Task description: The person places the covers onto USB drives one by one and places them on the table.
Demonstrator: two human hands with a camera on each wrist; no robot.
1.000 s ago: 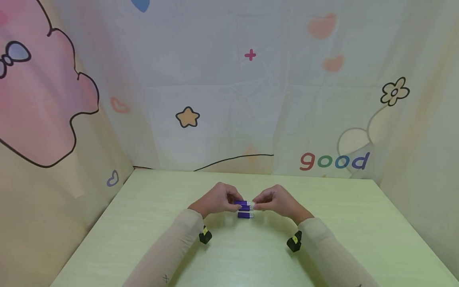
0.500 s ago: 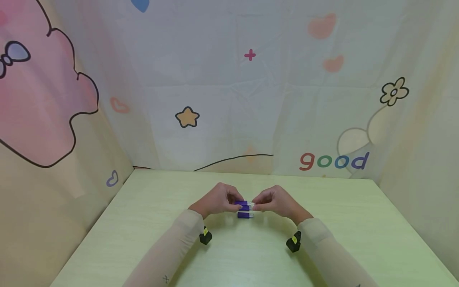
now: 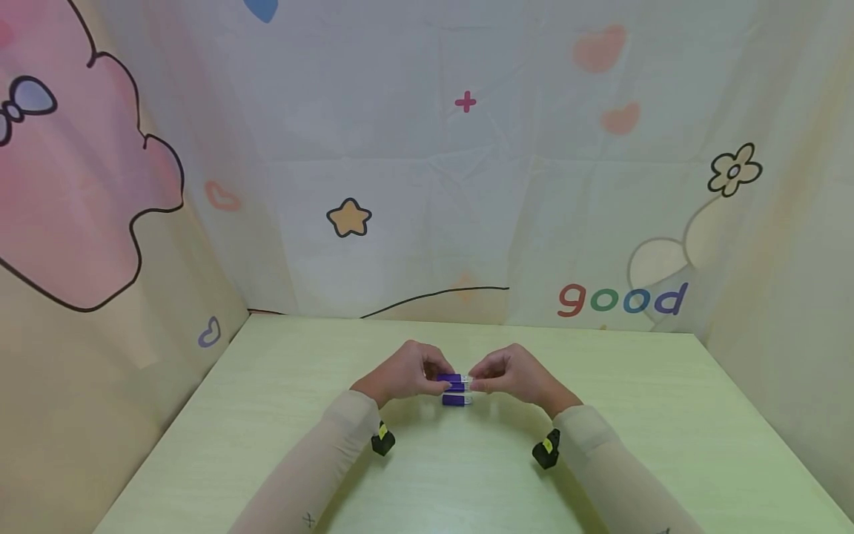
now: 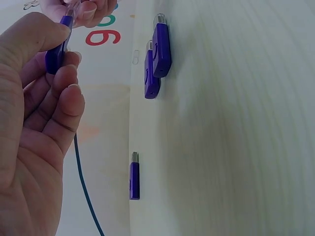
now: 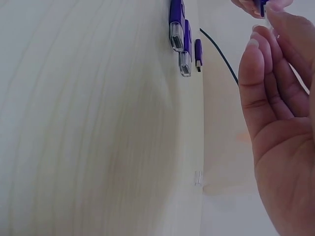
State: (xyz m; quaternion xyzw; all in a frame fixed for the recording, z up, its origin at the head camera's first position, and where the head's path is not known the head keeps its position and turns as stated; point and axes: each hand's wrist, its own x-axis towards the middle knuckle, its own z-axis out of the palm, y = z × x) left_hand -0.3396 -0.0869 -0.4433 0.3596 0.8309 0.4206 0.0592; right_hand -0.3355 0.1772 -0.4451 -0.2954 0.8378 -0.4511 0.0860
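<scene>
Between thumb and fingers, my left hand (image 3: 407, 371) holds a purple USB flash drive (image 4: 57, 51) above the table. The right hand (image 3: 517, 374) pinches the clear cap (image 4: 75, 7) at that drive's plug end, its fingertips covering part of it. Below lie two purple flash drives with clear caps, side by side: a nearer one (image 4: 161, 49) and one just behind it (image 4: 151, 73). Farther back in the left wrist view is another drive (image 4: 135, 179), its metal plug bare. A loose clear cap (image 5: 198, 178) rests on the table near its back edge in the right wrist view.
The pale wood-grain table (image 3: 427, 475) meets a printed cloth backdrop (image 3: 427, 245) at its far edge, with cloth on both sides as well. A small black camera sits at the left wrist (image 3: 382, 439) and another at the right wrist (image 3: 547, 450).
</scene>
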